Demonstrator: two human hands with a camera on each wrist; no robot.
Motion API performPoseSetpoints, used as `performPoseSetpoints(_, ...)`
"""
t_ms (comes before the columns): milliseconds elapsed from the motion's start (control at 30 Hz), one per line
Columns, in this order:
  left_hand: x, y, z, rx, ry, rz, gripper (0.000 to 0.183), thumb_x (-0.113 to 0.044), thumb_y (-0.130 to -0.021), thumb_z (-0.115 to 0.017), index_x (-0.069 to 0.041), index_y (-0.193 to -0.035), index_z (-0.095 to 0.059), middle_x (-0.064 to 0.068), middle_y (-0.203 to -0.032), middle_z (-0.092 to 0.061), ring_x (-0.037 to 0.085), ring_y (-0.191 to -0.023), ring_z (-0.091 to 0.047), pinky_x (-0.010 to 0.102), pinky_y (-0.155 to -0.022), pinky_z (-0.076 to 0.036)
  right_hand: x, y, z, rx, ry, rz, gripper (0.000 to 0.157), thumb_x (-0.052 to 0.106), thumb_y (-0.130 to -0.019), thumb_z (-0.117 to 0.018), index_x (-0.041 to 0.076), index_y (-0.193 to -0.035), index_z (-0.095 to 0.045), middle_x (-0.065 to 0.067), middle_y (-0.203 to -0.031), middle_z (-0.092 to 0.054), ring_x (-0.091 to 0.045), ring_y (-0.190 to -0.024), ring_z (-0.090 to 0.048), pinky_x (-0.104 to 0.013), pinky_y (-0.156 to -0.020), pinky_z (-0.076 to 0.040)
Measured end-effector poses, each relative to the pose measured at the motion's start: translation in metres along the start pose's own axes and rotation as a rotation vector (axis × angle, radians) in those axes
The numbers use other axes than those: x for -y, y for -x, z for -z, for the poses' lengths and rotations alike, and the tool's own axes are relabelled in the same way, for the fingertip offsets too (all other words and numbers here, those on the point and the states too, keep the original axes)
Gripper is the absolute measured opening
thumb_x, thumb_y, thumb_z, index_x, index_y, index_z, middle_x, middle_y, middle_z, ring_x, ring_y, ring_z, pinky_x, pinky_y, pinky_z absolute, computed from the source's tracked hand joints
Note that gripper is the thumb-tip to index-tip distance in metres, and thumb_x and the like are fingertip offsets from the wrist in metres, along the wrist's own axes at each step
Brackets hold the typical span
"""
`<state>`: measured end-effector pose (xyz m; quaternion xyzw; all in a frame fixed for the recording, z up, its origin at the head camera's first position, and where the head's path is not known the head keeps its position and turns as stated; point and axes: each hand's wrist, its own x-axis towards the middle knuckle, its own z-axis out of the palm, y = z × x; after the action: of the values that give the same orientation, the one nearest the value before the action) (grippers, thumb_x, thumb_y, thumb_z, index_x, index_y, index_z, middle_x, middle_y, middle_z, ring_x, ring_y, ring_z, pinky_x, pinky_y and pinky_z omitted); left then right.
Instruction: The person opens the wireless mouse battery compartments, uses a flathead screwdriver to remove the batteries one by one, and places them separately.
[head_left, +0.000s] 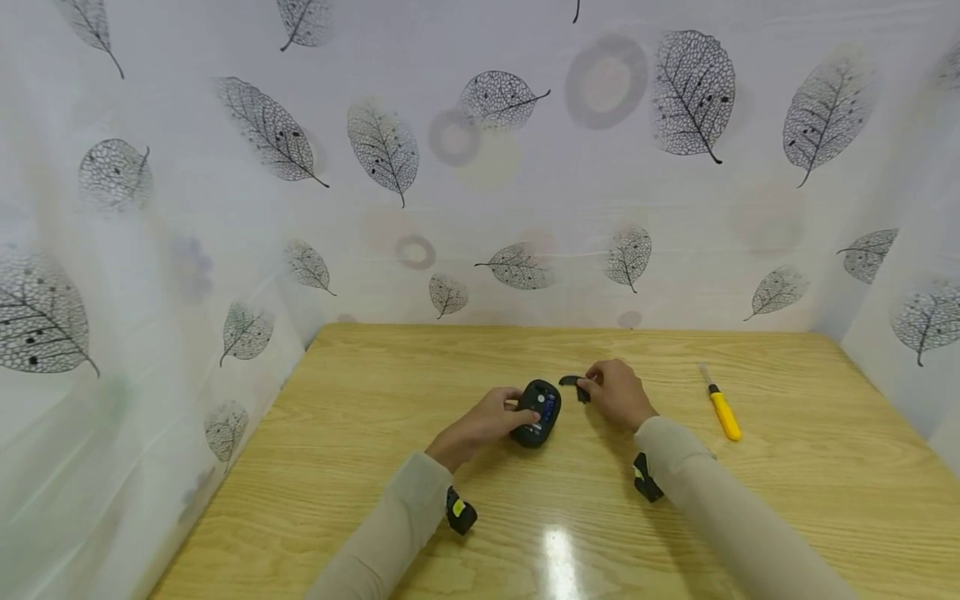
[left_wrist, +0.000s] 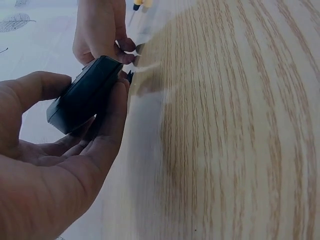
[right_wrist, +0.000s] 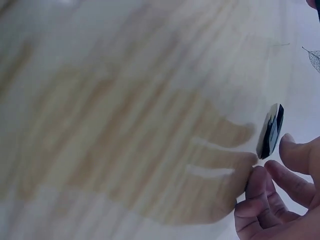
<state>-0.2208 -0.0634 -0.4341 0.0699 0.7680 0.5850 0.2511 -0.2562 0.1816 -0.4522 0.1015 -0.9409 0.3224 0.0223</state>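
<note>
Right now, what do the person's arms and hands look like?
Both arms wear long, plain, pale beige sleeves ending in cuffs at the wrists. The left hand and right hand are bare. Each wrist bears a small black device; the left one shows a yellow patch.

Left hand (head_left: 489,418) partly hides mouse (head_left: 541,402); screwdriver (left_wrist: 137,6) cut off at top of left wrist view.

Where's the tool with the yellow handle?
In the head view, the yellow-handled tool lies on the wooden table, to the right of the right hand.
</note>
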Motion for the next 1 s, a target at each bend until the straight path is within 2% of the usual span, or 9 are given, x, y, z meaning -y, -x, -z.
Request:
performPoseSetpoints(233, 0.001, 0.001, 0.0, 0.012, 0.024, -0.008, 0.052, -0.015, -0.093, -0.073, 0.002, -0.137, -0.052, 0.017, -0.121, -0.066, 0.024, -0.108, -0.067, 0.041, -0.096, -0.055, -0.003, 0.002, 0.008, -0.008, -0.005, -0.019, 0.033, 0.019, -0.102, -0.063, -0.01, -0.116, -0.066, -0.023, -0.104, -0.068, -0.036, -0.093, -0.066, -0.052, -0.08, -0.056)
performPoseSetpoints(400, 0.001, 0.002, 0.0, 0.016, 0.03, -0.019, 0.053, -0.016, -0.095, -0.072, 0.002, -0.139, -0.051, 0.017, -0.123, -0.064, 0.024, -0.11, -0.065, 0.042, -0.098, -0.054, -0.006, 0.005, 0.018, -0.011, -0.016, -0.044, 0.036, 0.022, -0.103, -0.062, -0.009, -0.12, -0.065, -0.024, -0.109, -0.068, -0.037, -0.095, -0.066, -0.054, -0.082, -0.056)
performPoseSetpoints(700, 0.004, 0.003, 0.002, 0.03, 0.05, -0.029, 0.055, -0.017, -0.097, -0.07, 0.001, -0.144, -0.049, 0.016, -0.128, -0.061, 0.024, -0.113, -0.062, 0.042, -0.099, -0.053, -0.012, 0.011, 0.038, -0.05, 0.013, -0.035, 0.028, 0.017, -0.101, -0.063, -0.009, -0.113, -0.066, -0.025, -0.107, -0.067, -0.038, -0.094, -0.064, -0.055, -0.082, -0.055)
performPoseSetpoints(1000, 0.006, 0.003, 0.004, 0.036, 0.072, -0.045, 0.052, -0.016, -0.096, -0.071, 0.0, -0.142, -0.051, 0.016, -0.127, -0.06, 0.023, -0.11, -0.062, 0.039, -0.095, -0.055, -0.024, 0.02, 0.059, -0.085, 0.061, -0.003, 0.029, 0.016, -0.098, -0.066, -0.011, -0.109, -0.067, -0.025, -0.101, -0.068, -0.038, -0.089, -0.065, -0.055, -0.079, -0.055)
